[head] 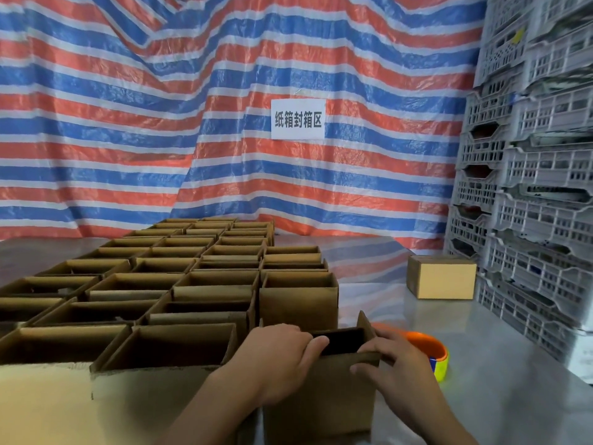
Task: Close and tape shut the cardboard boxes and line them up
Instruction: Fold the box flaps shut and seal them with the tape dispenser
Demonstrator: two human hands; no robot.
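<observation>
Head view: at the left, a block of open boxes (pixel 160 284) is packed in rows on the steel table (pixel 500 374), none of them taped; just right of the block's near corner, the left hand (pixel 276 364) is curled over the left rim of the nearest box (pixel 321 393), which is stood at the table's near edge with its mouth dark and open; the right hand (pixel 394 370) is curled round the near flap and right corner of the same box, so the hands are apart, each clamped on that box; the step is judged to be the folding of the flaps; the short flaps are best tucked in first, then the long ones brought down until their edges meet flush, and the seam should be pinned flat by one hand while the tape is fetched; the tape roll (pixel 431 351) lies just beyond the right hand, close by; farther right, a closed box (pixel 441 277) is set beside the stacked grey crates (pixel 529 187), and the line is probably meant to start from it.
</observation>
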